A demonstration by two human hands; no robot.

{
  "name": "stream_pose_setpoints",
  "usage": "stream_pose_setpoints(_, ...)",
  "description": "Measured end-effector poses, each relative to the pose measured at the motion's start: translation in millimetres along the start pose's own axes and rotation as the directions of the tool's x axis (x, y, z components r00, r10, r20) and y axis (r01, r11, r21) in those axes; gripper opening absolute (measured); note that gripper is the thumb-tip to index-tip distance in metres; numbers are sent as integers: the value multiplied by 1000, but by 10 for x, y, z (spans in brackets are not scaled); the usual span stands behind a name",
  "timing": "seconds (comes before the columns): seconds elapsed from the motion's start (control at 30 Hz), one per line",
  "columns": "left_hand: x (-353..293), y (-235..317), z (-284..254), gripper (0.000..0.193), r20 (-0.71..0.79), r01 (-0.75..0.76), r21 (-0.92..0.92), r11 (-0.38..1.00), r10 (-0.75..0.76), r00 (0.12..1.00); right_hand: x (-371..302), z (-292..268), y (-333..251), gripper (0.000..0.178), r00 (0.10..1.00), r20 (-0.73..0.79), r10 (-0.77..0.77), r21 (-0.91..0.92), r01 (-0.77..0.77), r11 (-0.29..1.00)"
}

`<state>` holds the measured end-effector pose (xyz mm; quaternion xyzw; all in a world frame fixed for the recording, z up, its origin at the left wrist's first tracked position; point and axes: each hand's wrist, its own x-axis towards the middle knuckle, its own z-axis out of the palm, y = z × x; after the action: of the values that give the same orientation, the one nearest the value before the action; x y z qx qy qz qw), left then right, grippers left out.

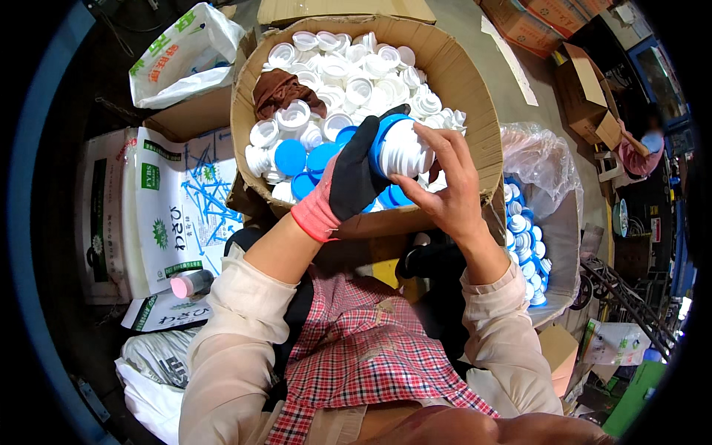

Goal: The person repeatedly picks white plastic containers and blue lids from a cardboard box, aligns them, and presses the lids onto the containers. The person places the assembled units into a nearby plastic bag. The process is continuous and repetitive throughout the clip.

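My left hand (350, 176), in a black and pink glove, is closed around the blue rim of a plastic cap (406, 151) with a white ridged body. The fingers of my bare right hand (454, 185) grip the white end of that same cap. Both hands are above the near part of a large cardboard box (475, 89). Inside it lie many loose white plastic caps (356, 90), and several blue discs (289, 157) are closest to my left hand. A crumpled brown cloth (280, 90) rests on the white pieces at the left.
To the right stands a plastic-lined box (564, 259) of blue-and-white caps. On the left, thin blue strips (211, 178) cover a printed white sack (159, 215), near a pink-capped dark bottle (194, 283). A white bag (178, 67) sits behind. Another person (642, 152) is far right.
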<state>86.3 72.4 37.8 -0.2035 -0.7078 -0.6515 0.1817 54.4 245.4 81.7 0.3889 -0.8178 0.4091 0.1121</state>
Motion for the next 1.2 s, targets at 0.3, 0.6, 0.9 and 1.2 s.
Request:
stream_pose_setpoints(0.3, 6, 22, -15, 60, 26, -17, 68, 998, 15, 1000, -9, 0, -4, 60, 1000, -4, 1, -34, -1, 999)
stream_pose_setpoints(0.6, -10, 126, 65, 65, 26, 362, -499, 787, -404, 914, -34, 12, -3, 64, 998, 36, 50, -3, -50, 999)
stream_pose_setpoints(0.9, -44, 40, 165, 65, 64, 401, -142, 905, -395, 916, 63, 130, 303, 39, 883, -41, 467, 500, -387, 775)
stream_pose_setpoints(1.2, -119, -139, 484, 57, -212, 303, 459, 835, -228, 950, 127, 300, 548, 53, 809, -260, 527, 460, -376, 804)
